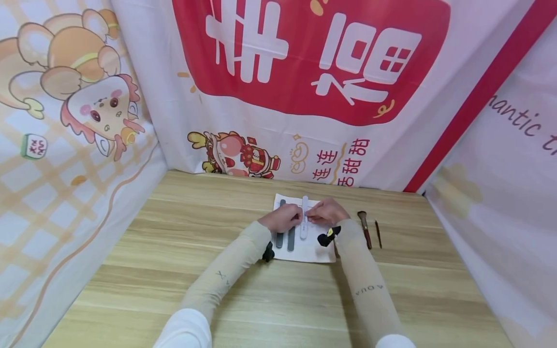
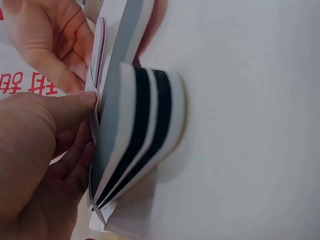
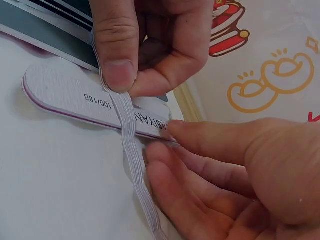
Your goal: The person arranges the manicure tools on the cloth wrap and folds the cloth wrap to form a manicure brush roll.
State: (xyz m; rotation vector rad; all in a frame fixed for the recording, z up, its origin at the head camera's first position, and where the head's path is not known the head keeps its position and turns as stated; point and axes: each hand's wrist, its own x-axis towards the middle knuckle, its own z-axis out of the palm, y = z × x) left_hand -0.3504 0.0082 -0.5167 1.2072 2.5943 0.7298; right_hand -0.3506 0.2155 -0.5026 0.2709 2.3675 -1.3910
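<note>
Left grip (image 1: 285,217) pinches flat white elastic strap (image 3: 137,167) over oblong whitish nail file (image 3: 65,92) on white sheet (image 1: 304,255), right grip (image 1: 327,211) pinches its edge; two dark-grey files (image 1: 290,240) already lie alongside, brown-handled brush (image 1: 365,228) and thin dark stick (image 1: 378,235) apparently remaining, untouched on wood-grain worktop (image 1: 270,309).

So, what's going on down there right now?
A person's left hand pinches a white elastic band that crosses over a light nail file. The right hand is at the file's edge; whether it grips it, I can't tell. Two grey files lie beside it on a white mat, with a brush to the right on the table.
</note>
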